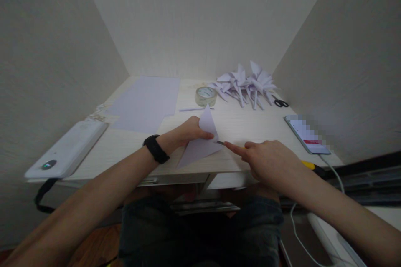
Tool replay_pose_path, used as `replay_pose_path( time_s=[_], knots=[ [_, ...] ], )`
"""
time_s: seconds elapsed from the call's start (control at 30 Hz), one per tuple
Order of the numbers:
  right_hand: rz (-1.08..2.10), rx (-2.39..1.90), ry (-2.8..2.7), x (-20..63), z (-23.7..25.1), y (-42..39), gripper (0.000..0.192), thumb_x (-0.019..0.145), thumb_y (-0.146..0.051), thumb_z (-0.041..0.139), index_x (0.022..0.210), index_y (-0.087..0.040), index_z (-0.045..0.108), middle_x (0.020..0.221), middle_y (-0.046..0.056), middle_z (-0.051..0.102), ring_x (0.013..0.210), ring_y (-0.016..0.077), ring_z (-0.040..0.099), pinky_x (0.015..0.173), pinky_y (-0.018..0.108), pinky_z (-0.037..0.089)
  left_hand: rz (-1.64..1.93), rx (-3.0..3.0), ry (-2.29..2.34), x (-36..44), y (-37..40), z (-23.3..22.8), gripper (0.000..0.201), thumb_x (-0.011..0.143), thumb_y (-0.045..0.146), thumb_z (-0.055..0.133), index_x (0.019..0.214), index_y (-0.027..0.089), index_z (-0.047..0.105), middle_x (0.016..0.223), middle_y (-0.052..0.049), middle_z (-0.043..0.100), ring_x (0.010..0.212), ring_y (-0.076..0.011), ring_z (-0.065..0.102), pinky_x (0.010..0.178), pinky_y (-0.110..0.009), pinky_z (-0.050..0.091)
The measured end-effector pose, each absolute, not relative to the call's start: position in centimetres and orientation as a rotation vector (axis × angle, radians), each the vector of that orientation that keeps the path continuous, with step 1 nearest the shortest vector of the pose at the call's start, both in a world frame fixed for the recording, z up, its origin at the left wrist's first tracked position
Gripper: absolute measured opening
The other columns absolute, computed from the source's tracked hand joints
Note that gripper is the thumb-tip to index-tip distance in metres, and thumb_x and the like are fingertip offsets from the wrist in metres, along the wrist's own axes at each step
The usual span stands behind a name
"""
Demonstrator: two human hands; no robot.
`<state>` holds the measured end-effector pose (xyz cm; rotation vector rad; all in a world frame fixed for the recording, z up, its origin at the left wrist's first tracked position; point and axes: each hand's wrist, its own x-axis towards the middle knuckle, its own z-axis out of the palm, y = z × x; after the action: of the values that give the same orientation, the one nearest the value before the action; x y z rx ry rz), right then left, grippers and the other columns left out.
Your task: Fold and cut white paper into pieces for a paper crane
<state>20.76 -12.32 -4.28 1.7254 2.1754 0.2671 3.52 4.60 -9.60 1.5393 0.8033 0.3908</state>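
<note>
My left hand (194, 129), with a black watch on its wrist, pinches a white sheet of paper (200, 150) near the desk's front edge. One part of the sheet stands up as a pointed flap; the lower part spreads towards me. My right hand (266, 156) is closed around a yellow and black utility knife (308, 165), its index finger stretched along it. The knife's metal blade (220, 142) reaches the paper beside my left thumb. Most of the handle is hidden by my right hand.
Loose white sheets (147, 100) lie at the back left. A roll of clear tape (206, 96) and a thin paper strip (191, 109) are ahead. Folded paper pieces (244, 85) are piled back right, beside scissors (281, 103). A phone (307, 133) and white device (67, 148) flank the desk.
</note>
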Motion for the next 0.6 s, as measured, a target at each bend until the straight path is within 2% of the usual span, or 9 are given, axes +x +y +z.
replay_pose_path(
  time_s=[0.27,0.4,0.6],
  knots=[
    [0.308,1.737,2.167,20.8,-4.4,-12.5,0.071,0.086,-0.01,0.046,0.15,-0.036,0.032,0.083,0.004,0.07,0.057,0.0165,0.064,0.051,0.026,0.036,0.39,1.533,0.773,3.5,4.5,-9.4,0.036,0.059,0.014,0.08,0.093,0.01,0.072,0.092,-0.01,0.074,0.072,-0.0177,0.066,0.069,-0.032,0.054],
    [0.346,1.765,2.151,21.2,-4.9,-12.8,0.071,0.088,-0.013,0.046,0.151,-0.039,0.026,0.084,0.003,0.069,0.057,0.0168,0.065,0.049,0.026,0.035,0.365,1.557,0.782,3.1,4.3,-9.2,0.036,0.06,0.019,0.082,0.093,0.011,0.072,0.093,-0.011,0.074,0.074,-0.0193,0.067,0.068,-0.033,0.054],
    [0.366,1.859,2.103,21.2,-5.8,-13.3,0.069,0.092,-0.021,0.047,0.153,-0.037,0.019,0.086,0.004,0.069,0.061,0.0175,0.068,0.05,0.024,0.037,0.443,1.506,0.726,2.5,3.7,-9.6,0.037,0.06,0.019,0.081,0.094,0.01,0.071,0.099,-0.011,0.074,0.079,-0.0191,0.067,0.076,-0.035,0.054]
  ],
)
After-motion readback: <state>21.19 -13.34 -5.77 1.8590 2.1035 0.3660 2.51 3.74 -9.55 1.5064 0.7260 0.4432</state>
